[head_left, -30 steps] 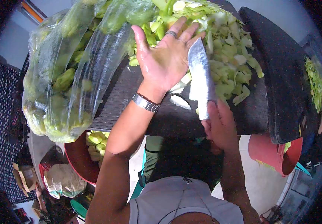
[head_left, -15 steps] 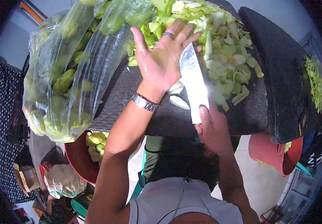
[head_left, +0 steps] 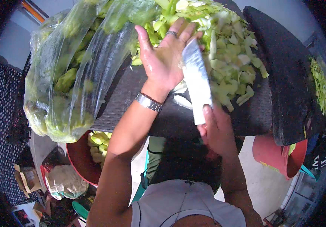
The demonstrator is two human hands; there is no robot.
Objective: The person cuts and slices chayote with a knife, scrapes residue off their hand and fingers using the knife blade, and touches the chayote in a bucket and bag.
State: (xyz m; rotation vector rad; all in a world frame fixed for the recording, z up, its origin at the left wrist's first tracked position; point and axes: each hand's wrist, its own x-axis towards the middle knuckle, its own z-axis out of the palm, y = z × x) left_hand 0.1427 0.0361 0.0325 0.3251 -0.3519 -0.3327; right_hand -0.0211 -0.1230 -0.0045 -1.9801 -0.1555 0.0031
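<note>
My left hand (head_left: 164,60) is palm up over the dark woven tabletop (head_left: 132,102), fingers spread, with a ring on one finger and nothing in it. A wide-bladed knife (head_left: 197,75) is in my right hand (head_left: 216,126), its fingers closed at the lower end. The blade points away from me and lies along the outer edge of my left palm; whether it touches the skin is unclear. Green peelings (head_left: 233,56) are heaped beyond and right of the blade. A pale slice (head_left: 182,101) lies near my left wrist.
A clear plastic bag (head_left: 62,87) of green produce covers the table's left part. Below that side is a red tub (head_left: 80,160) with peeled pieces. A red bucket (head_left: 270,153) stands below right, near a black chair back (head_left: 284,75). A wrapped sack (head_left: 64,181) is lower left.
The knife and my right hand have shifted left, bringing the blade against or over the side of my left palm. My left hand has barely moved and remains spread.
</note>
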